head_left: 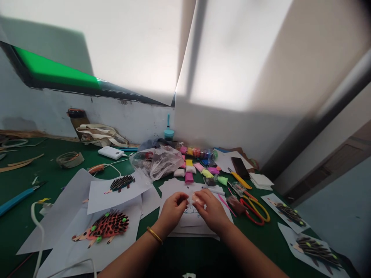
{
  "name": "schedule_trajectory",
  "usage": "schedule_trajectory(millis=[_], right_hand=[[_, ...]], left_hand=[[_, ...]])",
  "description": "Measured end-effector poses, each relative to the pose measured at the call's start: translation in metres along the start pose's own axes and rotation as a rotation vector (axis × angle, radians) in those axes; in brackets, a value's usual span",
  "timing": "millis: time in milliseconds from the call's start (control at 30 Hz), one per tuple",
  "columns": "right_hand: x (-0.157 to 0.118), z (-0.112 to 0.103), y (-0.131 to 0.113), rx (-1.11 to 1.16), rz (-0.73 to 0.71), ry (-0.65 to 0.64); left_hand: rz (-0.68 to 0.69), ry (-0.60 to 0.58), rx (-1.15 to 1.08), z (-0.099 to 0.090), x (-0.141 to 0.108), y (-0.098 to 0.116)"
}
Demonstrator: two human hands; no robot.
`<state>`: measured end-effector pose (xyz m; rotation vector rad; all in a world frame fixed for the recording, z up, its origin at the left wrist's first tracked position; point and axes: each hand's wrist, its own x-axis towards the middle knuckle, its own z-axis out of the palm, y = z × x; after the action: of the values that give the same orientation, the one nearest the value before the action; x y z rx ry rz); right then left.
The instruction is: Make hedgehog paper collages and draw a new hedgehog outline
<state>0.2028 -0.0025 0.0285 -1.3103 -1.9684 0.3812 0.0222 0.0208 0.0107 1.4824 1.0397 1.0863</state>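
Observation:
Above a sheet of paper with a blue line drawing (191, 221), my two hands meet around a small packet of pale peach modelling clay (197, 199). My right hand (213, 211) is closed on the packet, its fingers covering part of it. The fingers of my left hand (173, 210) are pinched together at the packet's left side, where clear plastic wrapper seems to reach them. A gold bangle (154, 234) is on the left wrist. Part of the drawing is hidden below my hands.
Several colored clay packets (189, 177) and a plastic bag (158, 160) lie beyond my hands. At right are red-and-yellow-handled scissors (255, 212), a yellow cutter (241, 180) and a phone (240, 168). Hedgehog pictures (107, 229) lie left and right on the green table (165, 255).

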Motion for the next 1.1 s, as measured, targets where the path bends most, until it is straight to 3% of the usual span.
schedule_trajectory(millis=[167,333,700,833,1100], right_hand=[[-0.012,0.001,-0.003,0.078,-0.006,0.028],[-0.014,0.007,0.002,0.103,-0.020,0.057],[-0.021,0.019,0.011,0.045,-0.118,0.154],[-0.024,0.022,0.012,0.011,-0.177,0.175],[-0.026,0.025,0.014,0.012,-0.200,0.190]], left_hand=[[0.078,0.041,0.051,0.003,-0.013,0.005],[0.128,0.000,0.162,0.004,-0.021,0.012],[0.145,0.035,0.133,0.010,-0.015,-0.013],[0.142,0.048,0.238,0.008,-0.019,-0.009],[0.342,0.037,0.542,0.003,-0.022,-0.004]])
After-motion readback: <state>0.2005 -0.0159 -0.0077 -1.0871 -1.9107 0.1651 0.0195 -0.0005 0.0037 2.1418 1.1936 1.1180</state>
